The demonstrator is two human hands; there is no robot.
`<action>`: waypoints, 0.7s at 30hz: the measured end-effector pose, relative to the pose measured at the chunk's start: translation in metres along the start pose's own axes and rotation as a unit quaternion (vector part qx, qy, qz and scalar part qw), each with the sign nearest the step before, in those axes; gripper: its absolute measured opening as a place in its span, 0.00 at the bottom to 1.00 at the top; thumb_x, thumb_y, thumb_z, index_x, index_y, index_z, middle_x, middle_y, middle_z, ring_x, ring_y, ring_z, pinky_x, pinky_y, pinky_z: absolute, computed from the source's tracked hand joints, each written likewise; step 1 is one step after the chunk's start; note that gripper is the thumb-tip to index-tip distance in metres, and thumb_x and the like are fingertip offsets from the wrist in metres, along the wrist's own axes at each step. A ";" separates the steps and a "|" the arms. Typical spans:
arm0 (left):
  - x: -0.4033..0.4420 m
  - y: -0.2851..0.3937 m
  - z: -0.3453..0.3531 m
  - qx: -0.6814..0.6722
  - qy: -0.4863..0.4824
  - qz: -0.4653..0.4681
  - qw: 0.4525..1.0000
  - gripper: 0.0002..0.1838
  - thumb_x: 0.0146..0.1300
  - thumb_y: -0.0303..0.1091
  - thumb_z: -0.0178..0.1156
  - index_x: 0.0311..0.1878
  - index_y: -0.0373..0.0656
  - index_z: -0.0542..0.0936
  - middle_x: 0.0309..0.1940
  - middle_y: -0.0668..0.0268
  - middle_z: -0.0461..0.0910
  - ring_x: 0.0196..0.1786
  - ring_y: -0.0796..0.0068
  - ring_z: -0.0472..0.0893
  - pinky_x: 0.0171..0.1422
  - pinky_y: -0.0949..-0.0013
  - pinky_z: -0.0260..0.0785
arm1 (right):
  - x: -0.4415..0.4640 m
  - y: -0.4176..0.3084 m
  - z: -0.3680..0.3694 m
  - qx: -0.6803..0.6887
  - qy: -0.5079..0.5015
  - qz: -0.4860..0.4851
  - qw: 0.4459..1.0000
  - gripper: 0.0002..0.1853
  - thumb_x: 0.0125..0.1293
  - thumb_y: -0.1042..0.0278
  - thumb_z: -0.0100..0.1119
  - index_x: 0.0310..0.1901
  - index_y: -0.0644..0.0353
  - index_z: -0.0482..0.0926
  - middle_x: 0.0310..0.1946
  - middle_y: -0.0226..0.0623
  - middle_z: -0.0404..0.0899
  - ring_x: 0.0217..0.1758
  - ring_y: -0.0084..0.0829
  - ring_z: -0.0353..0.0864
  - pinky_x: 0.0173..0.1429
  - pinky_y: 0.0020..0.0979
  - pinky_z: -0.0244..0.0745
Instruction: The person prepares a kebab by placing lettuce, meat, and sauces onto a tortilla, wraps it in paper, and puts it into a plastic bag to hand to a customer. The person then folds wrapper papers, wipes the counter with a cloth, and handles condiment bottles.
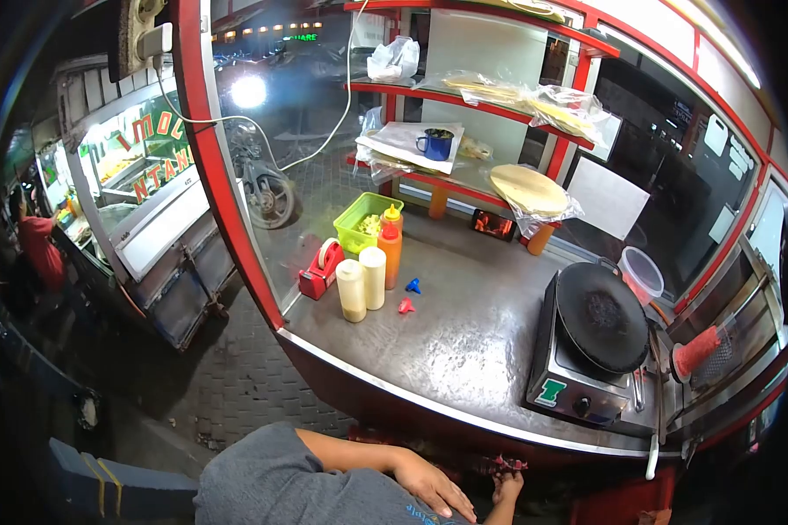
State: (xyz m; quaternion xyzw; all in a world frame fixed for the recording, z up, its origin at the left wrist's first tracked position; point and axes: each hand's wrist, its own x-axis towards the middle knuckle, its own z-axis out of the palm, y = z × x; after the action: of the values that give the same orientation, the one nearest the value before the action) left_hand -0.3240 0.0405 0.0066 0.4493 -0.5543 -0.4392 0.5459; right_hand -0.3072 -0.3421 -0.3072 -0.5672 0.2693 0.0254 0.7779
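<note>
My left hand (pixel 433 484) lies flat on my grey shirt (pixel 359 494), its fingers stretched out and holding nothing. Just to its right, below the counter's front edge, my right hand (pixel 506 486) is closed around a small red-and-white patterned thing (pixel 504 465), too small to make out its kind. The metal counter (pixel 446 350) spreads out beyond both hands. Neither hand touches the black pan (pixel 602 317), which sits on a gas stove (pixel 578 398) at the right.
Two pale squeeze bottles (pixel 352 290), an orange bottle (pixel 390 254), a red tape dispenser (pixel 320 269) and a green basket (pixel 362 219) stand at the counter's left. Wrapped flatbreads (pixel 530 190) and a blue mug (pixel 434 143) rest on shelves. A white-tipped handle (pixel 652 459) juts past the edge.
</note>
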 end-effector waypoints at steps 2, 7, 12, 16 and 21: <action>-0.002 -0.003 0.001 -0.005 0.008 0.003 1.000 0.30 0.82 0.49 0.52 0.78 0.39 0.71 0.78 0.49 0.67 0.82 0.47 0.62 0.84 0.49 0.52 | -0.002 0.002 0.004 -0.014 0.020 -0.006 1.000 0.21 0.73 0.84 0.47 0.62 0.52 0.74 0.36 0.30 0.80 0.29 0.23 0.75 0.37 0.33 0.83; 0.000 0.013 0.004 0.054 0.003 0.013 0.998 0.28 0.84 0.46 0.48 0.78 0.38 0.69 0.78 0.51 0.68 0.82 0.53 0.62 0.85 0.54 0.52 | -0.012 0.003 0.017 -0.117 0.045 -0.040 0.991 0.20 0.74 0.84 0.41 0.61 0.57 0.76 0.26 0.29 0.75 0.19 0.20 0.69 0.26 0.30 0.80; 0.000 0.011 0.004 0.055 0.002 0.000 0.998 0.28 0.84 0.46 0.49 0.78 0.40 0.69 0.78 0.51 0.68 0.83 0.52 0.61 0.85 0.54 0.52 | -0.004 0.015 0.019 -0.159 0.101 -0.116 0.975 0.16 0.76 0.82 0.44 0.57 0.62 0.79 0.35 0.30 0.81 0.27 0.23 0.79 0.31 0.31 0.80; 0.002 0.010 0.004 0.052 -0.001 -0.015 0.999 0.28 0.83 0.47 0.50 0.78 0.41 0.69 0.78 0.49 0.68 0.83 0.52 0.61 0.84 0.54 0.52 | 0.014 0.037 -0.005 -0.085 0.133 -0.096 0.983 0.17 0.74 0.84 0.45 0.57 0.64 0.81 0.42 0.33 0.82 0.35 0.26 0.84 0.38 0.30 0.83; 0.004 0.012 0.004 0.046 0.003 -0.020 0.999 0.28 0.83 0.47 0.50 0.78 0.41 0.70 0.77 0.46 0.67 0.82 0.51 0.62 0.84 0.55 0.52 | 0.032 0.093 -0.056 -0.102 0.206 -0.049 0.972 0.13 0.69 0.88 0.53 0.51 0.70 0.82 0.33 0.36 0.82 0.33 0.29 0.84 0.42 0.34 0.87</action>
State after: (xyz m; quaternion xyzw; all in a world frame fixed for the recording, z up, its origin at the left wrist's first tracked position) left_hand -0.3286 0.0395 0.0193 0.4859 -0.5634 -0.4230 0.5173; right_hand -0.3334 -0.3680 -0.4141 -0.6491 0.3919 -0.1030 0.6438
